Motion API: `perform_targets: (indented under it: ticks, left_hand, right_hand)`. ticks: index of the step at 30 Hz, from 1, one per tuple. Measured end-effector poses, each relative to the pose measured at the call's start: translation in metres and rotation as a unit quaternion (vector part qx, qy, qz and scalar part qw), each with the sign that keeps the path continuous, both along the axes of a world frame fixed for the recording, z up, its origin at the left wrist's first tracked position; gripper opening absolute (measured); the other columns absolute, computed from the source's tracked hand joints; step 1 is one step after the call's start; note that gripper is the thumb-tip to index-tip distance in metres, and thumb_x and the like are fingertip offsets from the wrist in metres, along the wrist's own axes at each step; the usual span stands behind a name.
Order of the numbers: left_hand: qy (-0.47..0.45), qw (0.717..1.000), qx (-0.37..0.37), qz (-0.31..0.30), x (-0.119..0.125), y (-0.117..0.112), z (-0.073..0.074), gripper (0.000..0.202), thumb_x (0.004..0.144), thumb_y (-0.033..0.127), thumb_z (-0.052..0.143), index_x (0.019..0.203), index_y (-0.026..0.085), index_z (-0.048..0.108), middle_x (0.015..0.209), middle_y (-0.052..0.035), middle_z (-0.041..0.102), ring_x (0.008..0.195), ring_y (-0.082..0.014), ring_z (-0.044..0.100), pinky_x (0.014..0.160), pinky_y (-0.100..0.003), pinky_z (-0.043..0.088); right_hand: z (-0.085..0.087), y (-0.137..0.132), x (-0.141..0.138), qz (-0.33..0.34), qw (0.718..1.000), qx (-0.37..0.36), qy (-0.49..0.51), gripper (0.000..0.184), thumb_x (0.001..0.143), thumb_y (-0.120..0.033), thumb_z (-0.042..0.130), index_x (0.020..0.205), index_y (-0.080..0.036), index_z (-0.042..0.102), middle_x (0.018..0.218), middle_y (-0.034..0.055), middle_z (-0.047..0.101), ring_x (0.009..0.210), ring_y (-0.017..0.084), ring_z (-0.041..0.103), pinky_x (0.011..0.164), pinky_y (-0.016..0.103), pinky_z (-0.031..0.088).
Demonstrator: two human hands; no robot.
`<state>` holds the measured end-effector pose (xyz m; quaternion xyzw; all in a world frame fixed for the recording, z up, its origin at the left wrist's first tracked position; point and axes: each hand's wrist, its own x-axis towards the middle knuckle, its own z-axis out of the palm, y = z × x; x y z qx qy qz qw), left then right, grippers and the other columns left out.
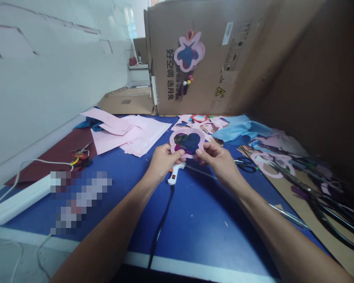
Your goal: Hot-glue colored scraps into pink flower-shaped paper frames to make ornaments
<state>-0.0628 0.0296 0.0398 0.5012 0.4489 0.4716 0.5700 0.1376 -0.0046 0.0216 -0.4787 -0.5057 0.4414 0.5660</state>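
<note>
A pink cut-out frame (172, 138) with a wavy, flower-like outline and a dark blue, green and purple middle is held up over the blue table. My left hand (164, 158) pinches its lower left edge between thumb and fingers. On the lower right edge, my right hand (214, 157) grips it the same way. Just below the hands lies a white glue gun (174, 175) with a black cord; its front end is partly hidden. A clear stick (200, 171) lies beside it, under my right hand. Small black-handled scissors (247, 164) rest right of my right hand.
Pink sheets (115, 135) lie at the back left, blue cloth (242, 127) and pink scraps at the back right. Large scissors (312, 192) lie at right. A cardboard box (212, 90) with a similar pink ornament (179, 59) stands behind. A white strip (23, 200) lies left.
</note>
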Motion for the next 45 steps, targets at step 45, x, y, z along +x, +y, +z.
perform_targets:
  ticks: [45]
  left_hand:
    - [-0.04,0.998,0.035,-0.03,-0.0066,0.0008,-0.0028,0.029,0.084,0.039,0.094,0.089,0.018,0.076,0.084,-0.0049,0.082,0.068,-0.0164,0.078,0.066,-0.029,0.066]
  right_hand:
    - [0.0051,-0.0031,-0.0005,-0.007,1.0,-0.009,-0.001,0.053,0.074,-0.07,0.096,0.085,-0.023,0.075,0.07,-0.0006,0.068,0.064,0.016,0.061,0.063,0.031,0.05]
